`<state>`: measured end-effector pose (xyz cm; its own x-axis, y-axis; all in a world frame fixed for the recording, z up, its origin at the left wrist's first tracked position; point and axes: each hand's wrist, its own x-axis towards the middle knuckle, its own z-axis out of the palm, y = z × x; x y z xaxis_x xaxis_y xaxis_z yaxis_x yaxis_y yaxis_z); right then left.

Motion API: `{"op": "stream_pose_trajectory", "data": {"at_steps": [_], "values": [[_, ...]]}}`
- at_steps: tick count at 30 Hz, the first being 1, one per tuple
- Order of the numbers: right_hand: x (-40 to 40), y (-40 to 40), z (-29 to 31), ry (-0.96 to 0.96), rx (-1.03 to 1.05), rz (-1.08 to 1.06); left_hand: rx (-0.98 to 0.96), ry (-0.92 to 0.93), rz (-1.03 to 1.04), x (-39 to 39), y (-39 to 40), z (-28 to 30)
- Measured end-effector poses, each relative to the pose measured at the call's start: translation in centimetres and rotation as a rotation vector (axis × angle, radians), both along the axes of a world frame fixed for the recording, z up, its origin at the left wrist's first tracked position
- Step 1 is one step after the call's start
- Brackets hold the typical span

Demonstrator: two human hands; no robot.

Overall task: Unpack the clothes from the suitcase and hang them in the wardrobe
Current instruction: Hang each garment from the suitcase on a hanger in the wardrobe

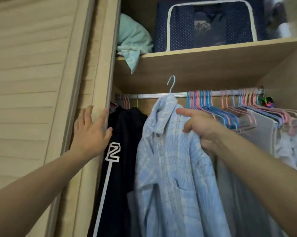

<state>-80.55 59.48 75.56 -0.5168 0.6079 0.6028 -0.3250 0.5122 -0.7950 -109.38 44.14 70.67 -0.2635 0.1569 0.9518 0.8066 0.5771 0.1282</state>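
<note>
A light blue striped shirt [170,159] hangs on a blue hanger [172,84] whose hook stands just in front of and above the wardrobe rail [149,96]. My right hand [200,129] grips the shirt at its right shoulder, index finger stretched toward the collar. My left hand [91,129] lies flat with spread fingers on the edge of the wardrobe's sliding door [100,82]. The suitcase is out of view.
A black garment with a white "2" [120,142] hangs left of the shirt. Several empty pink and blue hangers [212,106] and grey clothes [260,134] fill the rail's right side. The shelf [212,53] above holds a navy storage bag [211,23] and mint cloth [134,40].
</note>
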Motion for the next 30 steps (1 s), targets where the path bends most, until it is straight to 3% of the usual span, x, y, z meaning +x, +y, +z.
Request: {"op": "stream_pose_trajectory", "data": {"at_steps": [10,12,15,21,25,30], "values": [[-13.0,5.1,7.7,0.097,0.029,-0.32,0.09,0.094,-0.25,-7.2,2.4,3.0],[-14.9,5.7,8.0,0.017,0.081,-0.387,0.089,0.103,-0.279,-7.5,2.4,2.6],[-17.4,5.5,6.7,-0.25,0.223,-0.445,0.096,0.124,-0.286,-7.7,2.4,2.6],[-16.9,6.4,5.8,-0.284,0.141,-0.39,0.098,0.134,-0.269,-7.9,2.5,2.6],[-16.1,6.0,3.9,-0.35,0.219,-0.447,0.103,0.144,-0.26,-7.9,2.5,2.6],[-19.1,4.9,2.5,-0.228,0.223,-0.304,0.113,0.145,-0.245,-7.8,2.8,2.5]]}}
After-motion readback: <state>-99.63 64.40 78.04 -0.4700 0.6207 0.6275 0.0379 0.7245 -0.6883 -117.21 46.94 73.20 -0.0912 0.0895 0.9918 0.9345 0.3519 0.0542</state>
